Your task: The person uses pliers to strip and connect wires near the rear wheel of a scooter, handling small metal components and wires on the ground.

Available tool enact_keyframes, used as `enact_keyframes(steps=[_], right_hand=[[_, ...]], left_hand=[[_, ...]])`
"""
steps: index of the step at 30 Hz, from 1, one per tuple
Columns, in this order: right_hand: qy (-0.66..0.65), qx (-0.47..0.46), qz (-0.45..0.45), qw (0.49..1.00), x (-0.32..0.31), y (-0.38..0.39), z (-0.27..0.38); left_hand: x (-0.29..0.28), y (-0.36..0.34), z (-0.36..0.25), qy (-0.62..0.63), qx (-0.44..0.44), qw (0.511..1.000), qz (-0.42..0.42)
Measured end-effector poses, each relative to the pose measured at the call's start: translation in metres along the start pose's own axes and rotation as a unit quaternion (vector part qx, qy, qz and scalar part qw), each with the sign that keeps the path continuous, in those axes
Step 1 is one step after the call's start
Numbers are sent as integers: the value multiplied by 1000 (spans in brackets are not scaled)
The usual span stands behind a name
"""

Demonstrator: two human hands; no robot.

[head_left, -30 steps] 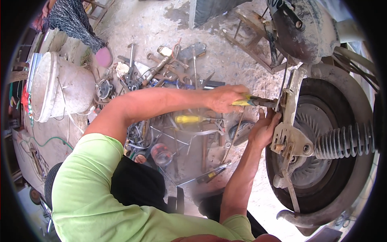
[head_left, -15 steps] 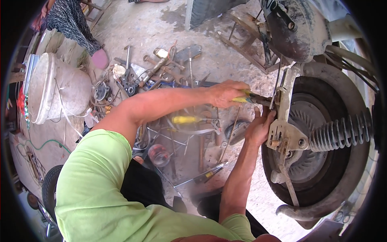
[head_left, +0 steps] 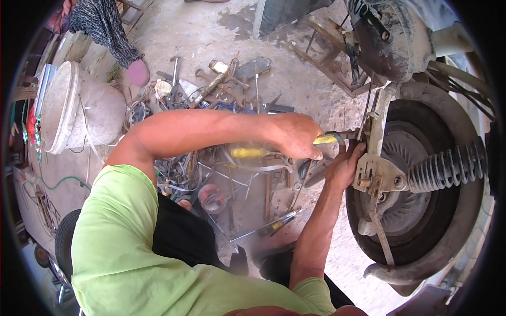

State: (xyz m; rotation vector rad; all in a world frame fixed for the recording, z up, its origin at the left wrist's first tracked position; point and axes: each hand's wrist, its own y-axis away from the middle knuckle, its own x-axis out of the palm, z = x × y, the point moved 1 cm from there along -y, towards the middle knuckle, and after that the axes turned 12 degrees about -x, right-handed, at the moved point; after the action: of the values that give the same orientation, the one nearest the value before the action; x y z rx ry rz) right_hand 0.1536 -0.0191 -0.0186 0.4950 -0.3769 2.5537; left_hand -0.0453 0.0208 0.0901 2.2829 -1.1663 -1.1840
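Note:
My left hand (head_left: 295,136) is closed around the yellow-green handles of a pair of pliers (head_left: 328,139). Their dark jaws reach right, to the lower end of a thin cable (head_left: 366,113) beside the wheel's metal arm (head_left: 377,124). Just below the jaws, my right hand (head_left: 345,166) has its fingers bent against the metal arm and bracket (head_left: 380,175). What its fingertips grip is hidden. Behind the bracket is a motorbike wheel (head_left: 363,231) with a finned hub, and a coil spring shock absorber (head_left: 445,171) runs off to the right.
A yellow-handled screwdriver (head_left: 247,152), wrenches (head_left: 226,90) and several other tools lie scattered on the floor. A white bucket (head_left: 97,108) lies tipped at left, near another person's leg (head_left: 103,29). A clear red-tinted jar (head_left: 212,198) stands near my knees. A rusty metal stand (head_left: 332,58) is ahead.
My left hand has come down and turned, and the pliers' handles now slant less. My right hand stays by the bracket. The whole view has shifted slightly.

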Motion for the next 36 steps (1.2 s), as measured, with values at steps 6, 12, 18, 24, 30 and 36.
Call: enact_keyframes(steps=[6, 12, 18, 24, 30, 36], right_hand=[[-18, 17, 33, 999, 5, -3, -4], [-78, 51, 68, 993, -14, -10, -19], [-107, 37, 87, 990, -18, -6, -13], [-128, 65, 83, 986, -16, -7, -12], [-173, 68, 63, 981, -7, -8, -13], [-172, 68, 69, 980, -9, -9, -12]], left_hand=[[50, -60, 62, 26, 160, 977, -141], [46, -74, 68, 11, 242, 947, -209], [2, 17, -13, 36, -34, 999, 14], [19, -1, 5, -9, 18, 999, -38], [56, -70, 68, 10, 214, 952, -217], [45, -48, 50, 5, 196, 962, -191]])
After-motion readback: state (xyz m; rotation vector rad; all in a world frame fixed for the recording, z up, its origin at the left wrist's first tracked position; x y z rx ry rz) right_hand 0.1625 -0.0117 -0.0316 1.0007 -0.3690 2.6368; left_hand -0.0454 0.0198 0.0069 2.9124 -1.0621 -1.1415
